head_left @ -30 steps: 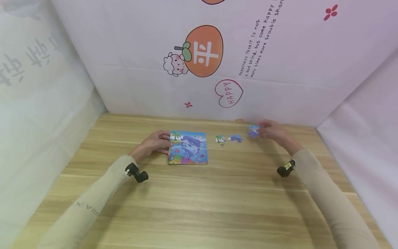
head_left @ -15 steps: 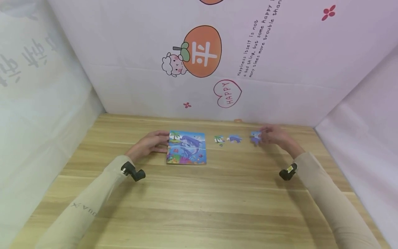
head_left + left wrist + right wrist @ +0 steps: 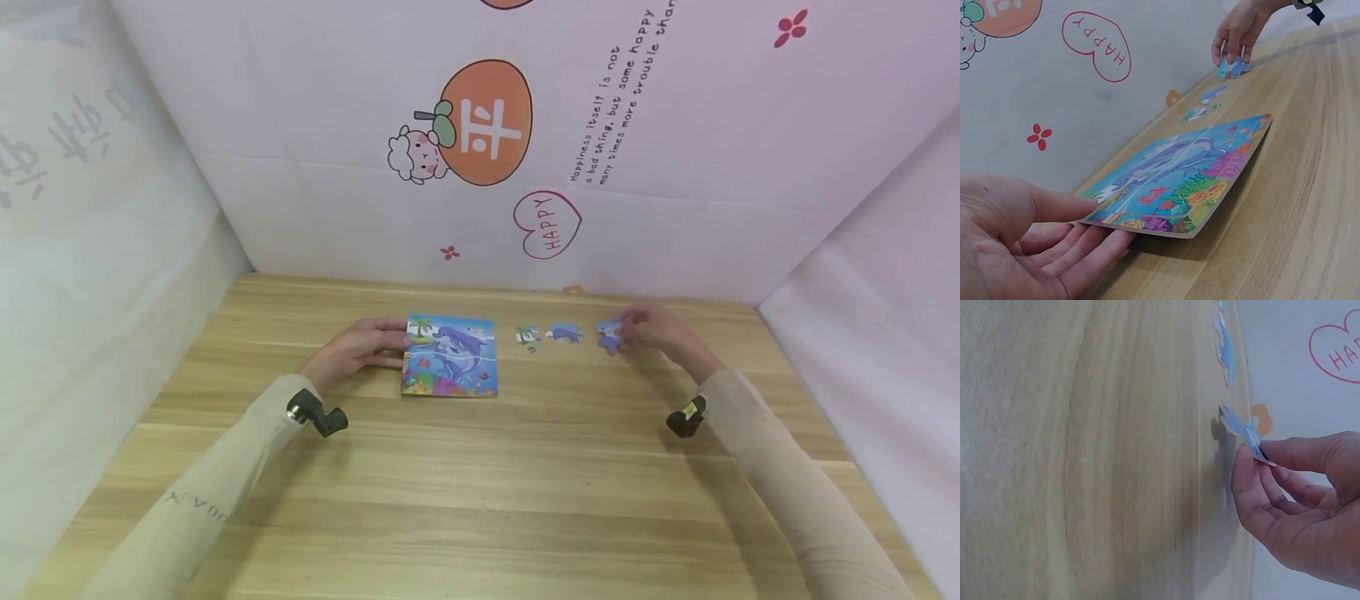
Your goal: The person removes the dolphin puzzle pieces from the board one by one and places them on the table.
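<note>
My left hand (image 3: pixel 360 348) holds the left edge of a square dolphin picture card (image 3: pixel 450 357), thumb on top and fingers beneath, as the left wrist view shows. The card's near edge stands a little above the wood there. Between thumb and fingertips, my right hand (image 3: pixel 654 328) pinches a blue jigsaw puzzle piece (image 3: pixel 1246 432), tilted just over the table. Between the hands lie two more pieces: a palm-tree puzzle piece (image 3: pixel 527 335) beside the card and a dolphin puzzle piece (image 3: pixel 566 333) to its right.
A white printed cloth (image 3: pixel 337 217) rises along the table's back edge, with more white cloth at both sides. The wooden table (image 3: pixel 480 483) stretches toward me in front of the card. A small black camera (image 3: pixel 318 412) sits on each wrist.
The right hand has come down slightly toward the table with its puzzle piece, which has turned and shifted a little. The left hand keeps its hold on the card.
</note>
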A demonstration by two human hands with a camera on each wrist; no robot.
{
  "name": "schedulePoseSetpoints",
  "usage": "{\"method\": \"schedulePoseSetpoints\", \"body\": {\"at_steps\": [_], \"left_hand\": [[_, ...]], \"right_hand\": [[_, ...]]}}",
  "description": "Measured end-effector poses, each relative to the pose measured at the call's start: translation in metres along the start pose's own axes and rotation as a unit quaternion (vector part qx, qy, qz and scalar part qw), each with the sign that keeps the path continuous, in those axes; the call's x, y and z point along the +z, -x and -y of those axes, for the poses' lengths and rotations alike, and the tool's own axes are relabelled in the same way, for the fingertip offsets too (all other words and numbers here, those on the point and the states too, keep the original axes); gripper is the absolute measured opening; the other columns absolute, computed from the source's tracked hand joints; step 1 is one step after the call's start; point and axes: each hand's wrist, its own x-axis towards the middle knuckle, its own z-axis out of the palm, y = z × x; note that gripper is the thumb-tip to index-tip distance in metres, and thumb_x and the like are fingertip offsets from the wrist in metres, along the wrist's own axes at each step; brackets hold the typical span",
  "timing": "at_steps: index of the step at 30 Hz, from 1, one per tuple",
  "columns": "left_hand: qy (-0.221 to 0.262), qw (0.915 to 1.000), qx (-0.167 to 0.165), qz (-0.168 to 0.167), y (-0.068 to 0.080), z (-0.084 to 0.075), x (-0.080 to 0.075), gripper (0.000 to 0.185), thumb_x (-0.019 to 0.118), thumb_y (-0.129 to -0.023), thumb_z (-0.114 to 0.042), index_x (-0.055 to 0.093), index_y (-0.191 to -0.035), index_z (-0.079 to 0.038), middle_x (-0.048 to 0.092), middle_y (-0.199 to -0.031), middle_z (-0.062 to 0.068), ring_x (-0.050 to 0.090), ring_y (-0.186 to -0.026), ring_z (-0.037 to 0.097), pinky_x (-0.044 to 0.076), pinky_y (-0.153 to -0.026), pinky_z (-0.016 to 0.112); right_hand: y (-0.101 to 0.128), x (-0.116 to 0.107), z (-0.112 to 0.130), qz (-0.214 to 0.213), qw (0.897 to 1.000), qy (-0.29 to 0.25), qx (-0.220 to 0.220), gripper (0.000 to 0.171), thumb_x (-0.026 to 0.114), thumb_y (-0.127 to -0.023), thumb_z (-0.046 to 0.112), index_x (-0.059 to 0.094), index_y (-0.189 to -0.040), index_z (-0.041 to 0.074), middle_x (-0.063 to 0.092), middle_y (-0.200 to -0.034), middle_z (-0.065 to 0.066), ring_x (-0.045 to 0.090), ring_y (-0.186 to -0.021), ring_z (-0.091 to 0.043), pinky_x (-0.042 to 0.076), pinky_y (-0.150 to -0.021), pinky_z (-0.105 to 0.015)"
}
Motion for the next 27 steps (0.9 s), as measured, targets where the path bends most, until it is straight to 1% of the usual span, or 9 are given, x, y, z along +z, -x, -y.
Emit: {"method": "schedulePoseSetpoints", "body": {"at_steps": [5, 8, 11, 13, 15, 18, 20, 23, 27], "left_hand": [[-0.016, 0.9997, -0.004, -0.021, -0.002, 0.0, 0.003, 0.064, 0.063, -0.102, -0.001, 0.034, -0.159, 0.004, 0.049, -0.152, 0.031, 0.071, -0.109, 0.023, 0.064, -0.097, 0.034], [-0.024, 0.9991, -0.008, -0.035, -0.004, 0.001, 0.006, 0.065, 0.064, -0.101, 0.002, 0.034, -0.159, 0.002, 0.047, -0.154, 0.029, 0.07, -0.108, 0.024, 0.065, -0.094, 0.034], [-0.023, 0.9989, -0.01, -0.039, -0.004, 0.001, 0.007, 0.066, 0.064, -0.101, 0.002, 0.033, -0.159, 0.002, 0.046, -0.155, 0.029, 0.069, -0.111, 0.026, 0.065, -0.095, 0.036], [-0.024, 0.9988, -0.012, -0.041, -0.005, 0.002, 0.008, 0.066, 0.063, -0.101, 0.002, 0.033, -0.159, 0.002, 0.046, -0.154, 0.028, 0.067, -0.113, 0.028, 0.065, -0.095, 0.036], [-0.025, 0.9988, -0.012, -0.041, -0.004, 0.002, 0.009, 0.065, 0.063, -0.101, 0.001, 0.033, -0.16, 0.002, 0.045, -0.154, 0.028, 0.066, -0.116, 0.03, 0.065, -0.096, 0.037], [-0.023, 0.9987, -0.013, -0.043, -0.004, 0.001, 0.011, 0.065, 0.063, -0.102, 0.0, 0.033, -0.16, 0.001, 0.046, -0.154, 0.028, 0.064, -0.122, 0.035, 0.065, -0.096, 0.037], [-0.023, 0.9986, -0.015, -0.044, -0.003, 0.001, 0.012, 0.065, 0.063, -0.102, 0.0, 0.033, -0.16, 0.001, 0.046, -0.155, 0.027, 0.063, -0.125, 0.037, 0.065, -0.096, 0.037], [-0.024, 0.9984, -0.017, -0.047, -0.003, 0.002, 0.012, 0.066, 0.064, -0.101, 0.001, 0.033, -0.16, 0.001, 0.045, -0.155, 0.027, 0.062, -0.125, 0.037, 0.065, -0.095, 0.037], [-0.024, 0.9983, -0.017, -0.051, -0.004, 0.005, 0.011, 0.067, 0.066, -0.1, 0.002, 0.034, -0.159, 0.001, 0.045, -0.153, 0.025, 0.065, -0.116, 0.031, 0.066, -0.092, 0.036]], "right_hand": [[-0.005, 0.007, 0.004, -0.022, 0.999, 0.032, -0.003, 0.038, 0.059, -0.102, -0.001, 0.051, -0.133, -0.02, 0.065, -0.108, -0.022, 0.066, -0.083, -0.012, 0.065, -0.075, -0.024], [-0.007, 0.012, 0.008, -0.033, 0.998, 0.047, -0.003, 0.037, 0.06, -0.101, -0.002, 0.052, -0.131, -0.021, 0.065, -0.11, -0.028, 0.066, -0.082, -0.014, 0.065, -0.074, -0.024], [-0.01, 0.015, 0.008, -0.043, 0.997, 0.063, 0.003, 0.035, 0.062, -0.101, -0.002, 0.053, -0.13, -0.021, 0.064, -0.116, -0.034, 0.068, -0.083, -0.017, 0.066, -0.075, -0.025], [-0.01, 0.017, 0.007, -0.049, 0.996, 0.075, 0.004, 0.035, 0.062, -0.101, -0.002, 0.054, -0.129, -0.02, 0.063, -0.119, -0.037, 0.07, -0.086, -0.022, 0.067, -0.076, -0.029], [-0.011, 0.019, 0.006, -0.062, 0.992, 0.109, 0.007, 0.033, 0.064, -0.1, 0.002, 0.057, -0.127, -0.017, 0.064, -0.119, -0.035, 0.069, -0.091, -0.027, 0.066, -0.079, -0.031], [-0.012, 0.021, 0.004, -0.077, 0.984, 0.163, 0.005, 0.033, 0.066, -0.099, 0.008, 0.06, -0.125, -0.012, 0.065, -0.119, -0.032, 0.066, -0.1, -0.036, 0.062, -0.084, -0.039], [-0.012, 0.023, 0.003, -0.085, 0.977, 0.193, 0.006, 0.033, 0.067, -0.099, 0.012, 0.062, -0.124, -0.009, 0.065, -0.119, -0.029, 0.063, -0.105, -0.039, 0.06, -0.087, -0.044], [-0.014, 0.024, 0.001, -0.089, 0.976, 0.2, 0.005, 0.034, 0.067, -0.099, 0.014, 0.061, -0.124, -0.009, 0.064, -0.12, -0.03, 0.062, -0.109, -0.043, 0.059, -0.091, -0.051], [-0.015, 0.026, 0.0, -0.09, 0.976, 0.197, 0.0, 0.033, 0.065, -0.099, 0.012, 0.061, -0.123, -0.01, 0.064, -0.119, -0.031, 0.061, -0.109, -0.043, 0.058, -0.093, -0.052]]}}
